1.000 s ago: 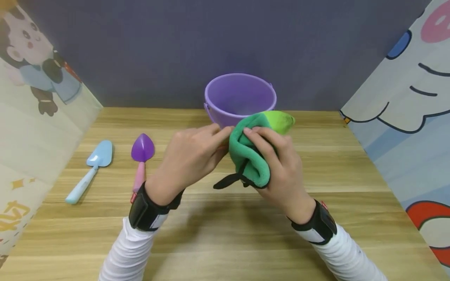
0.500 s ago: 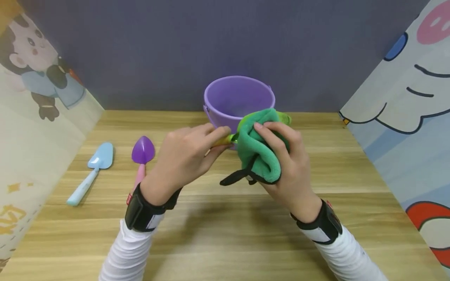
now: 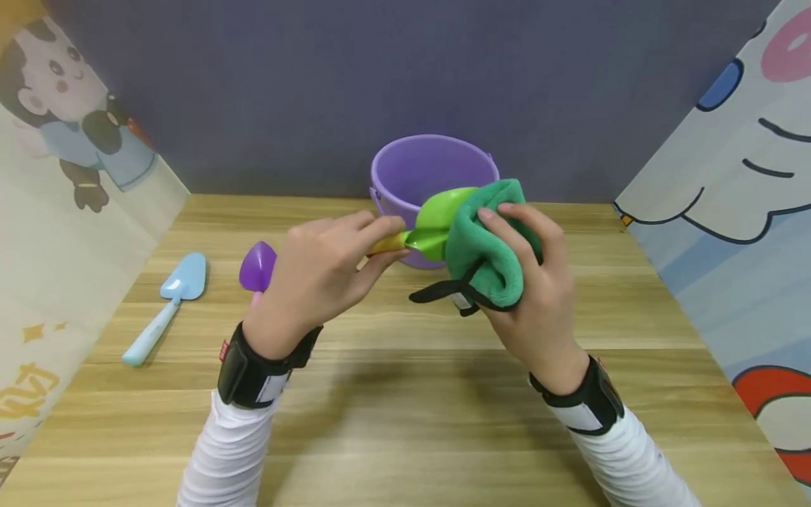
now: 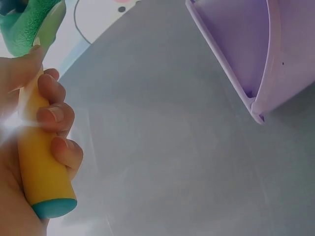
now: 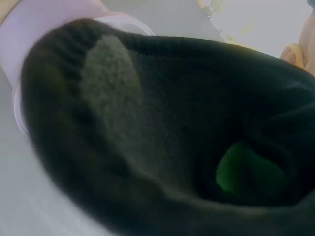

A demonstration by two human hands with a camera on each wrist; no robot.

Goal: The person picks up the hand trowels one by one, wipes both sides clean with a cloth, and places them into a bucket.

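Green shovel (image 3: 437, 215), one, yellow handle (image 4: 42, 162) with teal end cap (image 4: 55, 207): held up above the counter (image 3: 393, 422) between the two hands, its blade overlapping the front of the bucket in the head view, its far part covered by cloth; left hand (image 3: 317, 271), fingers curled round the yellow handle, thumb laid along it near the blade; right hand (image 3: 535, 289), fingers gripping a green cloth (image 3: 484, 246), bunched and folded against the blade, with black edging and a loose black strap (image 3: 440, 290) hanging toward the left hand; purple bucket (image 3: 431, 165), one, upright at the back of the counter, near the grey-blue wall (image 3: 285, 91), apart from the shovel handle in the left wrist view; blue shovel (image 3: 184, 278), one, lying at the left, blade pointing away from the person; purple shovel (image 3: 256, 266), one, lying just right of the blue one, its pink handle mostly hidden behind the left arm; black wrist straps (image 3: 260, 370), two, worn over white sleeves (image 3: 231, 436); right wrist view largely filled by dark, blurred folds of cloth
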